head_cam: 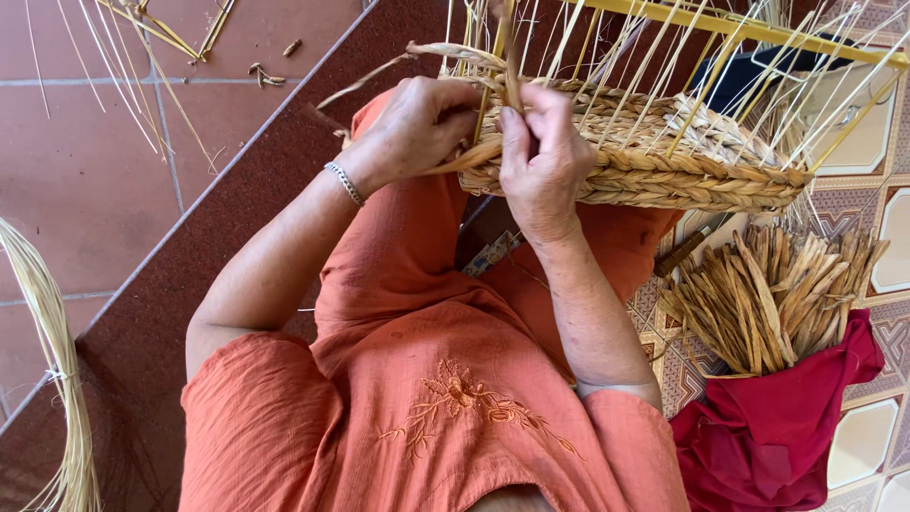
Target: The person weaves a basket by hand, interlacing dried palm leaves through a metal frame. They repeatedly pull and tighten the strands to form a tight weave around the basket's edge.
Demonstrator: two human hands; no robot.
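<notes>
A half-woven straw basket (664, 161) rests on my lap, its thin pale stakes fanning upward around a yellow frame (758, 28). My left hand (417, 128), with a silver bracelet on the wrist, grips a twisted straw strand at the basket's near-left corner. My right hand (542, 156) pinches the same strand against the basket rim, thumb pointing up along a stake. I wear an orange embroidered dress (427, 379).
A bundle of dried flat straw leaves (768, 299) lies on a red cloth (777, 427) on the patterned tile floor at right. A coil of thin pale reed (52, 360) curves along the left edge. Loose straw scraps (152, 57) litter the red tiles.
</notes>
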